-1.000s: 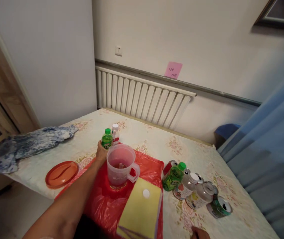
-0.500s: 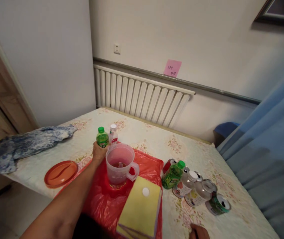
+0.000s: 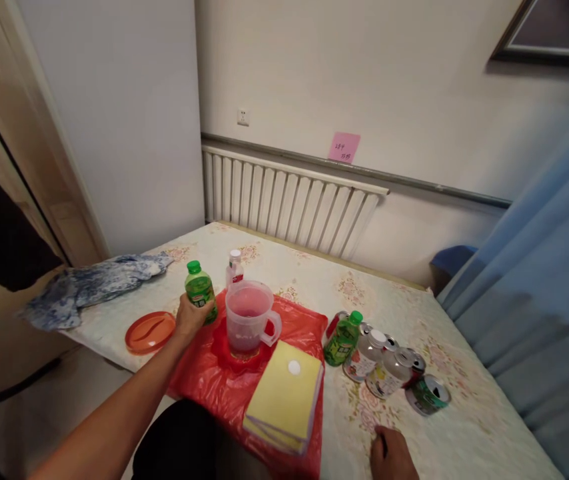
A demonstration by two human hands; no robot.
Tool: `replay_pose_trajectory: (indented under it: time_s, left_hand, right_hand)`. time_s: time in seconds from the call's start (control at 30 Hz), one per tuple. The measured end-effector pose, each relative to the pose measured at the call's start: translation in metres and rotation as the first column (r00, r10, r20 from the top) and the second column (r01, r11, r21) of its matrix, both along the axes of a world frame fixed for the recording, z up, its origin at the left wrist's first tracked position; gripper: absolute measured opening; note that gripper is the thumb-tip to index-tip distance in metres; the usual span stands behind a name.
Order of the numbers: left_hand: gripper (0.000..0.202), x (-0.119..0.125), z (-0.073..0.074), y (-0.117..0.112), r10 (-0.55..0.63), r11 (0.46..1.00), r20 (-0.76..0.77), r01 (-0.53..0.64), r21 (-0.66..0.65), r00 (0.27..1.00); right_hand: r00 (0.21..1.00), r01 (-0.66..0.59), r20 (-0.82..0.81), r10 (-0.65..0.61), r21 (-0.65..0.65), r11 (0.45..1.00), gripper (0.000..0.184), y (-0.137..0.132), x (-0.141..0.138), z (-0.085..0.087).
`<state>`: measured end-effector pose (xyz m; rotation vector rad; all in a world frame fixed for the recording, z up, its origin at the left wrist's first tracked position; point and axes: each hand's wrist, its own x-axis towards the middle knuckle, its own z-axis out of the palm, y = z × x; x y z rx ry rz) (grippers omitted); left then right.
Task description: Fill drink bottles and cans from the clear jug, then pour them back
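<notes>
My left hand (image 3: 190, 316) is wrapped round a small green bottle (image 3: 198, 287) with a green cap, holding it upright just left of the clear plastic jug (image 3: 249, 319). The jug stands on a red plastic sheet (image 3: 224, 387) and holds a little pink liquid. A small bottle with a white cap (image 3: 234, 269) stands behind the jug. My right hand (image 3: 393, 455) rests on the table (image 3: 309, 283) near its front edge, fingers curled, and I cannot make out anything in it.
A yellow pad (image 3: 284, 397) with a white cap on it lies on the red sheet. Right of it lie a green bottle (image 3: 340, 340), clear bottles and cans (image 3: 427, 393). An orange lid (image 3: 150, 332) and blue cloth (image 3: 89, 288) are at left. A radiator (image 3: 289, 203) and blue curtain (image 3: 539, 300) stand behind.
My left hand has drawn the green bottle away from the white-capped bottle, leftward and toward me. My right hand shows more at the bottom edge. The camera has pulled back.
</notes>
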<state>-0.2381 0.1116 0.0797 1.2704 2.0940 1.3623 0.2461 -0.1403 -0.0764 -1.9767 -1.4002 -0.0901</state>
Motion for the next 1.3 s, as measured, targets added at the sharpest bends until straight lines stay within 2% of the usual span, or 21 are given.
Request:
replay_pose_trajectory:
  time_s: [0.27,0.4,0.5,0.57,0.73,0.8,0.87,0.97,1.03,1.13,1.2,1.3]
  left_hand:
    - [0.054,0.002,0.002,-0.074,-0.028,0.994,0.051,0.023,0.106,0.998]
    - [0.054,0.019,-0.002,-0.112,-0.151,0.973,0.22,0.106,0.205,0.964]
    - [0.052,0.039,-0.002,-0.141,-0.282,0.947,0.358,0.2,0.25,0.89]
    - [0.054,0.056,0.0,-0.159,-0.382,0.92,0.451,0.284,0.27,0.807]
    - [0.057,0.096,0.002,-0.197,-0.541,0.833,0.579,0.485,0.266,0.61]
    - [0.057,0.111,-0.002,-0.207,-0.581,0.795,0.597,0.541,0.274,0.553]
    - [0.061,0.123,-0.009,-0.215,-0.612,0.761,0.605,0.586,0.277,0.509]
    - [0.072,0.14,-0.017,-0.226,-0.656,0.713,0.583,0.647,0.27,0.48]
    - [0.075,0.149,-0.019,-0.233,-0.677,0.688,0.55,0.685,0.239,0.489]
    - [0.071,0.16,-0.017,-0.244,-0.692,0.671,0.463,0.73,0.13,0.554]
    - [0.066,0.164,-0.017,-0.25,-0.706,0.661,0.379,0.749,0.051,0.598]
    - [0.061,0.166,-0.022,-0.257,-0.742,0.626,0.288,0.779,-0.024,0.605]
  right_hand:
    - [1.0,0.009,-0.001,-0.009,-0.038,0.999,0.026,-0.005,-0.005,0.008]
    - [1.0,0.01,0.005,-0.009,-0.059,0.998,0.03,-0.005,-0.003,0.007]
    - [1.0,0.025,-0.009,-0.026,-0.082,0.996,0.033,-0.006,-0.004,0.008]
    - [0.998,0.037,-0.043,-0.041,-0.092,0.995,0.035,-0.006,-0.004,0.011]
    - [0.961,0.098,-0.243,-0.131,-0.146,0.985,0.039,-0.002,-0.008,0.026]
    - [0.923,0.071,-0.366,-0.121,-0.147,0.987,0.038,0.002,-0.018,0.041]
    - [0.876,-0.034,-0.483,-0.002,-0.067,0.997,0.034,0.006,-0.036,0.062]
    - [0.752,-0.225,-0.631,0.188,0.023,0.974,0.032,0.01,-0.073,0.105]
    - [0.667,-0.348,-0.673,0.318,0.096,0.933,0.03,0.011,-0.098,0.137]
    - [0.597,-0.498,-0.626,0.501,0.2,0.844,0.032,0.012,-0.125,0.18]
    - [0.609,-0.574,-0.544,0.577,0.199,0.794,0.038,0.013,-0.135,0.201]
    - [0.671,-0.641,-0.394,0.628,0.116,0.758,0.045,0.014,-0.141,0.219]
